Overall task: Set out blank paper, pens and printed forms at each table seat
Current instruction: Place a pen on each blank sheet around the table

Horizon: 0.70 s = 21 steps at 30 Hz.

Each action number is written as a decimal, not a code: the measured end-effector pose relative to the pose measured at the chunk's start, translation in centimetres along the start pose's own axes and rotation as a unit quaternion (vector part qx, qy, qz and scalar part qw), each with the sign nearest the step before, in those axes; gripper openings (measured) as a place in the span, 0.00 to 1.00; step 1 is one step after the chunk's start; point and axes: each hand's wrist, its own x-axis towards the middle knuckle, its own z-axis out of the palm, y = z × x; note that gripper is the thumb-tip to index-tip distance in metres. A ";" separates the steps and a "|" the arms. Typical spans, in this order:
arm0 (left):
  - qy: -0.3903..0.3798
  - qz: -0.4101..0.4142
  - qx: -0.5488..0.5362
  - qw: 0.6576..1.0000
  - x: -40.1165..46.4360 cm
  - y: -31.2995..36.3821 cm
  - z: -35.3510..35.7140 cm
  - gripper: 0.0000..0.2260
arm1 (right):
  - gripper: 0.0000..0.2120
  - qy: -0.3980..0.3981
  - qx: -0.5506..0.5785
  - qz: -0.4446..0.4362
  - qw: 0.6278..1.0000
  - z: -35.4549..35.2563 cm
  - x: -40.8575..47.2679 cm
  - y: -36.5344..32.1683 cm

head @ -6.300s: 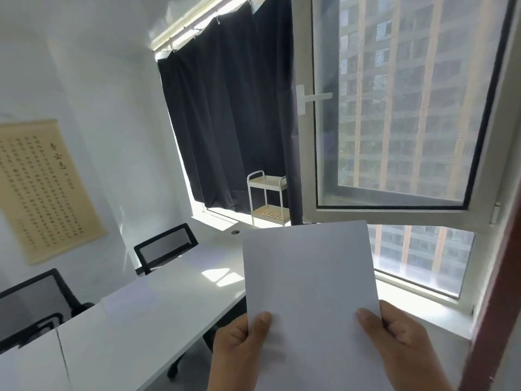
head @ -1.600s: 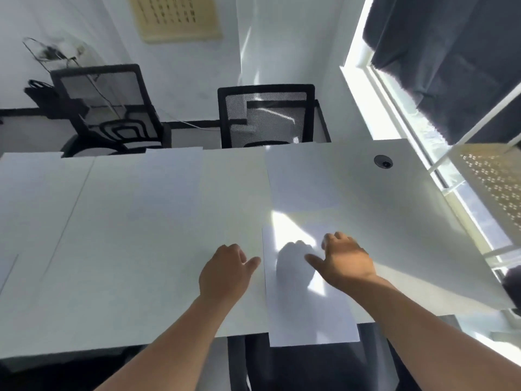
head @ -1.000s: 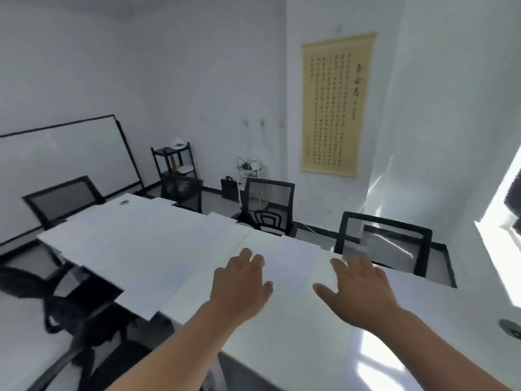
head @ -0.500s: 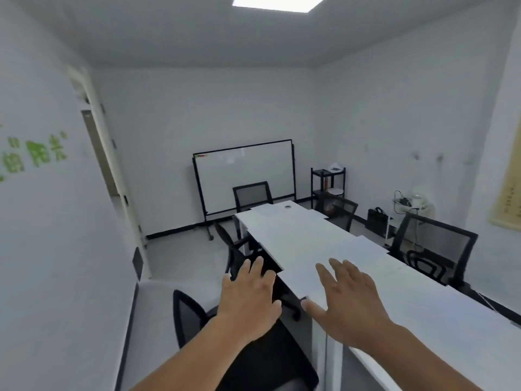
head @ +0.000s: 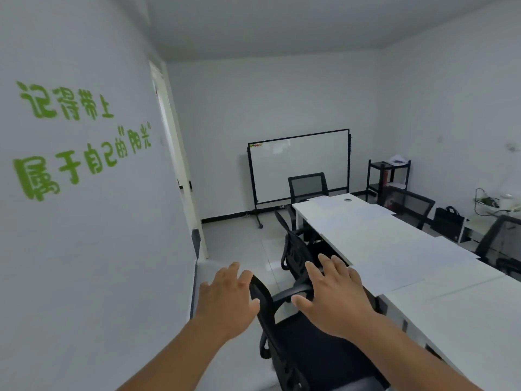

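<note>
Reaching forward empty with fingers spread, left hand (head: 228, 299) and right hand (head: 335, 296) over a black mesh chair (head: 284, 331), likely heading for more supplies, blank paper sheets (head: 386, 273) already lying along the white table (head: 451, 303).

White walls (head: 282, 103), whiteboard (head: 298, 167), black chairs (head: 307, 186) — perhaps tiled floor (head: 239, 249).

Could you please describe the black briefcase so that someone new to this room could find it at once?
Follow the long white table to the right-hand wall. There the black briefcase stands upright on the floor, between two mesh-backed chairs. Unlike them, it is a small solid black box with a carry handle on top.
</note>
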 end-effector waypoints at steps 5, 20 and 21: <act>0.008 0.008 0.006 1.000 1.2 -5.7 -0.5 0.29 | 0.43 0.000 -0.002 0.004 1.000 0.6 2.3 -5.8; 0.016 -0.042 -0.013 0.999 6.6 -15.3 -0.6 0.29 | 0.42 0.022 -0.008 -0.037 0.999 0.4 12.8 -15.8; 0.013 -0.048 -0.012 0.999 7.6 -16.0 -0.4 0.29 | 0.43 0.022 -0.005 -0.043 0.999 0.6 14.2 -16.0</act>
